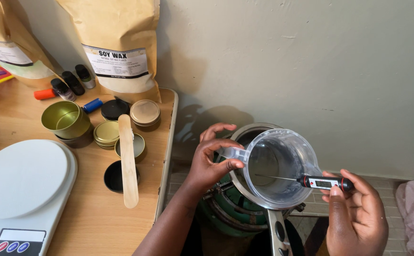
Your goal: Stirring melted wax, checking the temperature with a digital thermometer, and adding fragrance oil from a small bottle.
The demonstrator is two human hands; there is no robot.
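Left hand [211,159] grips the clear jug [279,168] by its handle over the pot [245,199]; right hand [354,208] pinches a probe thermometer [320,182], tip inside the jug.

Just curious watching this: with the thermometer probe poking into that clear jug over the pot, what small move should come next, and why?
Probably tilt the probe thermometer downward: its thin tip sits inside the clear measuring jug, seemingly near the wall. The left hand steadies the handle; the right hand holds the thermometer.

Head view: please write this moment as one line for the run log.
left hand: holds clear jug by handle, over pot | right hand: holds probe thermometer, tip inside jug | wooden stick: lies on tins
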